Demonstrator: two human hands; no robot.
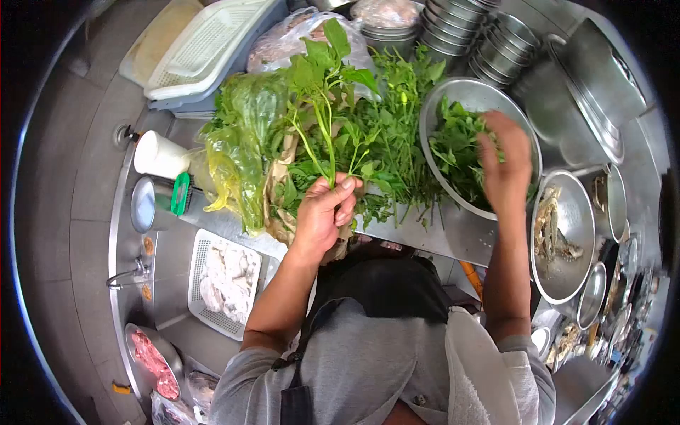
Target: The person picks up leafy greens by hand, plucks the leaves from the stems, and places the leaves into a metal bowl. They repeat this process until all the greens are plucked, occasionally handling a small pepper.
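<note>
My left hand (322, 216) is closed around the lower stems of a few leafy green sprigs (322, 127), held upright over the counter. Over the metal bowl (433, 159) on the right is my right hand (506, 163), its fingers curved and apart above the picked green leaves (457, 138). No stem shows in that hand, though its palm side is partly hidden. Between the hands lies a pile of leafy stems (397, 127). Left of it, more greens sit in a clear plastic bag (258, 120), beside crumpled brown paper (278, 173).
White plastic baskets (205, 49) are stacked at the back left. Stacked metal pots (453, 28) stand at the back right. A colander (567, 280) with brownish pieces is by my right arm. Left are a sink tap (131, 275), a basket of pale pieces (202, 312) and a bowl of meat (173, 358).
</note>
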